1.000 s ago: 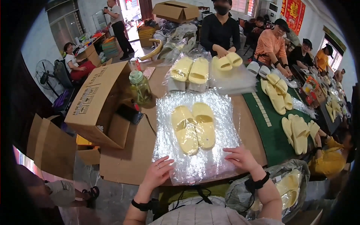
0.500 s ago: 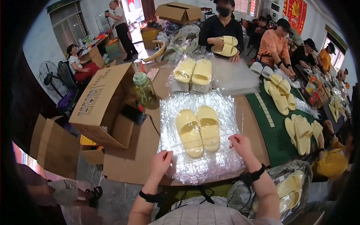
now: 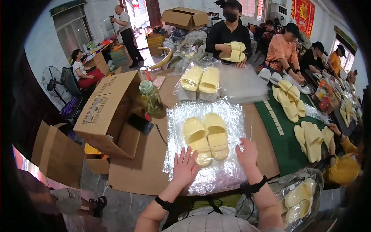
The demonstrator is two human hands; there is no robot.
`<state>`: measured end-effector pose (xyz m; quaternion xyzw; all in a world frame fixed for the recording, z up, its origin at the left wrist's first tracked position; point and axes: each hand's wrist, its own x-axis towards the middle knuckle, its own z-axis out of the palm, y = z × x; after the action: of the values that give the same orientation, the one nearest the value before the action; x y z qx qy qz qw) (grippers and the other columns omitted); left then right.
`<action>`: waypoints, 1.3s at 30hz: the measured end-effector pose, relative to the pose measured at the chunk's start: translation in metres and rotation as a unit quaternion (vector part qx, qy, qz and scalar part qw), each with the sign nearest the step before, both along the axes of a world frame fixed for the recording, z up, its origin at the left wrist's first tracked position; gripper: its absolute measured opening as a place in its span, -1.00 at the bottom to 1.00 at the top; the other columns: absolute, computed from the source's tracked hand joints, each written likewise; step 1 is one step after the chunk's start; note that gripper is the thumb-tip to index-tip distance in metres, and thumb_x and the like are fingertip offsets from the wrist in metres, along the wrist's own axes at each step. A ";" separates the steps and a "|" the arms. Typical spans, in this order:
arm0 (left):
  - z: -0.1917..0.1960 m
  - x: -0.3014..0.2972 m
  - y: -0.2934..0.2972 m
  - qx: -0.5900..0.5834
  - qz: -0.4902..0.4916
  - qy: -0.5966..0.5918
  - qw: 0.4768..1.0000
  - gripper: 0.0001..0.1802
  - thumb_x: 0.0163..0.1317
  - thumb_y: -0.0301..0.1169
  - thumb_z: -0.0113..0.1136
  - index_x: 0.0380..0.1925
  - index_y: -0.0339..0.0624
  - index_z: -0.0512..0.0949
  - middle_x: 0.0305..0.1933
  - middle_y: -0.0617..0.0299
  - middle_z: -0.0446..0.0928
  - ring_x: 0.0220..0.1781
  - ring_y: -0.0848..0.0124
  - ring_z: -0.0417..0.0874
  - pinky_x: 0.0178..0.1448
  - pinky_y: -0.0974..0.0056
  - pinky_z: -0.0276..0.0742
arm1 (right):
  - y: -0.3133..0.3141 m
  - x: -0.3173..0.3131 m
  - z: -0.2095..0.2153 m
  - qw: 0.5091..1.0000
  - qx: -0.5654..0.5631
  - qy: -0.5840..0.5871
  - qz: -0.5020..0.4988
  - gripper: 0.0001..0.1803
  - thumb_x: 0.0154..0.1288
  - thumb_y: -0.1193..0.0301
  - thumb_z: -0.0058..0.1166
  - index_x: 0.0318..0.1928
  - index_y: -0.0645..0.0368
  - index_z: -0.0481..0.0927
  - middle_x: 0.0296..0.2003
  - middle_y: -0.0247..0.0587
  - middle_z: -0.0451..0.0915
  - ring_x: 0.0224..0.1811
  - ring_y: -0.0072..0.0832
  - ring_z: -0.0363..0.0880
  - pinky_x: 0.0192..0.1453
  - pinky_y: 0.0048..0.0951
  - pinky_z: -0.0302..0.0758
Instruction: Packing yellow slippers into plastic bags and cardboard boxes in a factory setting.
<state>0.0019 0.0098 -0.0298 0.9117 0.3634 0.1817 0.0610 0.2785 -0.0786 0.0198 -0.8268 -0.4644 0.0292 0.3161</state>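
Note:
A pair of pale yellow slippers (image 3: 216, 133) lies side by side inside a clear plastic bag (image 3: 232, 116) on top of a stack of shiny bags before me. My left hand (image 3: 185, 166) is open, fingers spread flat on the film beside the heel of the left slipper. At the bag's right side my right hand (image 3: 247, 152) has its thumb and fingers curled together on the film's edge. A faint line of film crosses the slippers between both hands.
Beyond lie more bagged slippers (image 3: 201, 79) and a pile of clear bags (image 3: 245, 83). To the left are an open carton (image 3: 102, 104), a green-tinted jar (image 3: 150, 98) and a black phone (image 3: 140, 123). A co-worker (image 3: 230, 34) opposite holds slippers; loose slippers (image 3: 309, 139) lie on a green mat (image 3: 272, 145).
My left hand has opened from a closed pinch and moved right, onto the film near the slippers. My right hand stays at the bag's right edge. The view has shifted slightly.

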 end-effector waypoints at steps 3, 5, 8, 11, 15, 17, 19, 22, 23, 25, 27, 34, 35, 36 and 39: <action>-0.002 0.005 0.001 -0.013 -0.003 0.002 1.000 -0.31 0.35 -0.02 0.05 0.44 0.03 0.24 0.56 0.04 0.07 0.59 0.00 -0.01 0.58 -0.18 -0.20 | -0.006 -0.028 0.009 0.973 0.106 -0.170 0.112 -0.28 0.18 0.31 0.27 0.33 0.18 0.33 0.38 0.01 0.28 0.46 -0.04 0.16 0.44 0.02 0.17; -0.006 0.002 0.000 -0.017 -0.003 0.013 1.000 -0.30 0.35 -0.03 0.03 0.44 0.03 0.22 0.57 0.04 0.05 0.60 0.00 -0.01 0.58 -0.18 -0.20 | 0.000 -0.058 0.021 0.957 0.036 -0.142 0.252 -0.25 0.23 0.21 0.23 0.37 0.22 0.29 0.41 0.02 0.23 0.48 -0.04 0.14 0.53 0.06 0.02; -0.010 0.004 0.002 -0.008 -0.007 0.030 1.000 -0.30 0.36 -0.03 0.03 0.45 0.03 0.20 0.58 0.04 0.02 0.59 0.00 -0.02 0.58 -0.18 -0.19 | 0.006 -0.088 -0.006 0.899 -0.041 -0.165 0.404 -0.15 0.33 -0.06 0.04 0.44 0.19 0.19 0.48 -0.04 0.12 0.57 -0.14 -0.04 0.60 0.01 -0.16; -0.014 0.000 0.000 -0.039 0.004 0.014 0.999 -0.29 0.35 -0.02 0.03 0.46 0.03 0.20 0.59 0.03 0.00 0.59 -0.01 -0.02 0.58 -0.18 -0.18 | 0.011 -0.088 -0.036 0.900 -0.063 -0.143 0.407 -0.10 0.34 -0.18 -0.07 0.47 0.18 0.15 0.50 -0.12 0.09 0.58 -0.21 -0.06 0.62 -0.03 -0.22; -0.017 -0.004 -0.001 -0.061 0.003 -0.011 0.998 -0.26 0.33 0.01 0.05 0.46 0.02 0.20 0.58 0.03 0.03 0.59 -0.02 -0.02 0.57 -0.18 -0.16 | 0.007 -0.068 -0.036 0.924 -0.103 -0.146 0.338 -0.11 0.37 -0.18 -0.12 0.47 0.18 0.15 0.51 -0.15 0.08 0.58 -0.22 -0.07 0.62 -0.03 -0.22; -0.018 -0.005 0.001 -0.059 0.001 -0.013 0.998 -0.25 0.32 0.02 0.06 0.46 0.02 0.20 0.58 0.03 0.04 0.59 -0.03 -0.02 0.57 -0.18 -0.15 | 0.000 -0.041 -0.040 0.944 -0.097 -0.199 0.243 -0.13 0.39 -0.21 -0.18 0.46 0.18 0.19 0.50 -0.19 0.11 0.57 -0.25 -0.04 0.62 -0.07 -0.20; -0.020 -0.004 0.003 -0.054 0.001 -0.012 0.998 -0.23 0.31 0.04 0.07 0.46 0.01 0.20 0.57 0.03 0.06 0.59 -0.04 -0.02 0.57 -0.19 -0.15 | -0.005 -0.027 -0.039 0.950 -0.095 -0.187 0.230 -0.16 0.41 -0.19 -0.20 0.46 0.15 0.19 0.50 -0.21 0.11 0.57 -0.26 -0.04 0.62 -0.04 -0.22; -0.018 0.000 0.005 -0.060 -0.001 -0.021 0.998 -0.24 0.32 0.03 0.07 0.45 0.01 0.21 0.57 0.03 0.05 0.59 -0.04 -0.02 0.57 -0.19 -0.17 | -0.007 -0.009 -0.042 0.965 -0.109 -0.192 0.140 -0.20 0.42 -0.18 -0.20 0.45 0.10 0.22 0.48 -0.18 0.16 0.57 -0.17 -0.04 0.61 0.01 -0.23; -0.018 0.001 0.007 -0.060 -0.001 -0.023 0.998 -0.24 0.32 0.03 0.07 0.45 0.01 0.21 0.57 0.03 0.05 0.59 -0.04 -0.02 0.57 -0.19 -0.17 | -0.009 0.002 -0.045 0.965 -0.109 -0.194 0.141 -0.20 0.42 -0.18 -0.20 0.45 0.10 0.22 0.48 -0.18 0.16 0.57 -0.17 -0.04 0.61 0.01 -0.23; -0.018 -0.004 0.008 -0.064 0.005 -0.015 0.998 -0.24 0.35 0.06 0.02 0.47 0.01 0.16 0.59 0.03 0.01 0.60 -0.03 -0.05 0.58 -0.18 -0.21 | -0.005 0.016 -0.045 0.974 -0.177 -0.117 0.078 -0.20 0.42 -0.17 -0.18 0.46 0.11 0.21 0.49 -0.16 0.14 0.56 -0.10 -0.04 0.58 0.10 -0.22; -0.016 -0.007 0.005 -0.072 0.021 0.008 0.997 -0.23 0.37 0.08 -0.03 0.49 0.02 0.13 0.59 0.03 -0.01 0.61 -0.02 -0.07 0.58 -0.18 -0.23 | -0.005 0.010 -0.035 0.975 -0.143 -0.143 0.087 -0.19 0.40 -0.12 -0.09 0.44 0.17 0.21 0.50 -0.05 0.10 0.56 -0.05 -0.04 0.55 0.18 -0.19; -0.030 -0.005 0.001 -0.063 0.007 0.022 0.998 -0.23 0.41 0.15 -0.15 0.51 0.07 0.06 0.61 0.07 -0.05 0.62 0.00 -0.12 0.60 -0.13 -0.24 | 0.002 -0.072 0.024 0.949 -0.067 -0.128 0.281 -0.15 0.37 -0.13 -0.05 0.45 0.20 0.19 0.49 0.06 0.06 0.57 -0.04 -0.06 0.57 0.13 -0.19; -0.033 -0.005 0.001 -0.048 0.012 0.024 0.999 -0.23 0.41 0.16 -0.15 0.51 0.09 0.07 0.61 0.10 -0.05 0.63 0.01 -0.12 0.60 -0.13 -0.23 | 0.006 -0.087 0.023 0.931 -0.076 -0.111 0.340 -0.16 0.37 -0.15 -0.08 0.45 0.17 0.20 0.49 0.03 0.08 0.57 -0.05 -0.04 0.57 0.12 -0.17; -0.036 -0.008 -0.001 -0.044 0.015 0.025 0.999 -0.24 0.40 0.15 -0.13 0.50 0.09 0.09 0.61 0.10 -0.04 0.62 0.00 -0.10 0.59 -0.14 -0.20 | 0.007 -0.097 0.006 0.909 -0.073 -0.167 0.375 -0.17 0.38 -0.16 -0.10 0.44 0.15 0.23 0.49 -0.01 0.10 0.56 -0.07 -0.01 0.57 0.09 -0.14; -0.031 -0.010 -0.002 -0.033 0.018 0.007 0.999 -0.25 0.39 0.14 -0.09 0.49 0.10 0.12 0.60 0.10 -0.02 0.61 0.00 -0.06 0.57 -0.16 -0.14 | 0.012 -0.105 -0.030 0.882 -0.062 -0.217 0.413 -0.18 0.38 -0.18 -0.11 0.44 0.10 0.24 0.46 -0.09 0.18 0.53 -0.11 0.06 0.57 0.02 -0.08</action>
<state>-0.0078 0.0079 -0.0611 0.9036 0.3863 0.1641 0.0855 0.1738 -0.0668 -0.0101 -0.5638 -0.8179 0.0061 0.1151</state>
